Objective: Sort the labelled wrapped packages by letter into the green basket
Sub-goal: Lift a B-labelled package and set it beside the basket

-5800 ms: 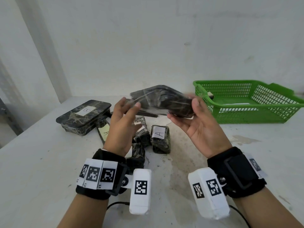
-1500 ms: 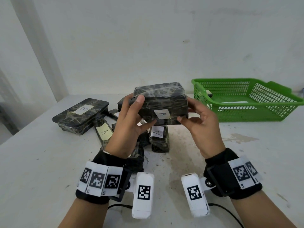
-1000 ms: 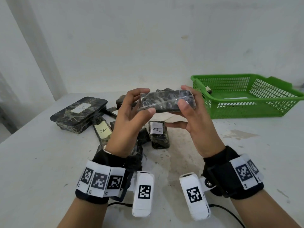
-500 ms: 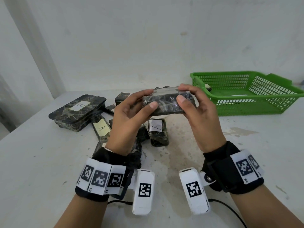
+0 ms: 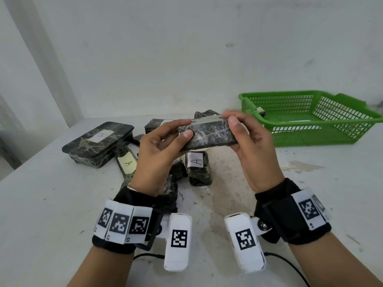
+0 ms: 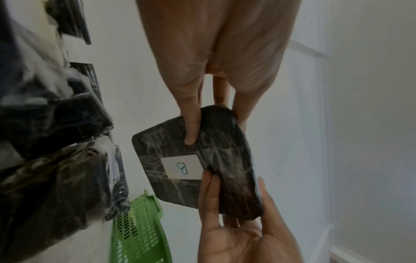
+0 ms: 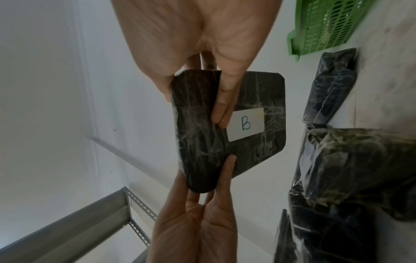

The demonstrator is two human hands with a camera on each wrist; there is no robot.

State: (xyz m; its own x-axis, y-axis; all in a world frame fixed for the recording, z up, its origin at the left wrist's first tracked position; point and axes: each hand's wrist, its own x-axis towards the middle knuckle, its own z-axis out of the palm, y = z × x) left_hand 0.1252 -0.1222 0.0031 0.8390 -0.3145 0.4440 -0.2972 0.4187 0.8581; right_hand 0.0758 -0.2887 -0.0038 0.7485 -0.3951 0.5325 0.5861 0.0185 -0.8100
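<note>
Both hands hold one dark, marbled wrapped package (image 5: 209,134) above the table, its narrow side toward the head view. My left hand (image 5: 184,128) pinches its left end and my right hand (image 5: 230,121) pinches its right end. In the wrist views the package's (image 6: 216,147) underside carries a white label (image 7: 245,122) marked B. The green basket (image 5: 310,134) stands on the table to the right, apart from the hands. A small object sits in the basket's back left corner.
On the white table (image 5: 51,204) lies a flat package marked B (image 5: 99,141) at the left. Two packages marked A (image 5: 127,162) (image 5: 198,166) and several more dark packages lie under the hands. A wall stands close behind.
The held package was tipped from label-toward-me to flat, label underneath, and lowered a little. Over the last half second it has hardly moved.
</note>
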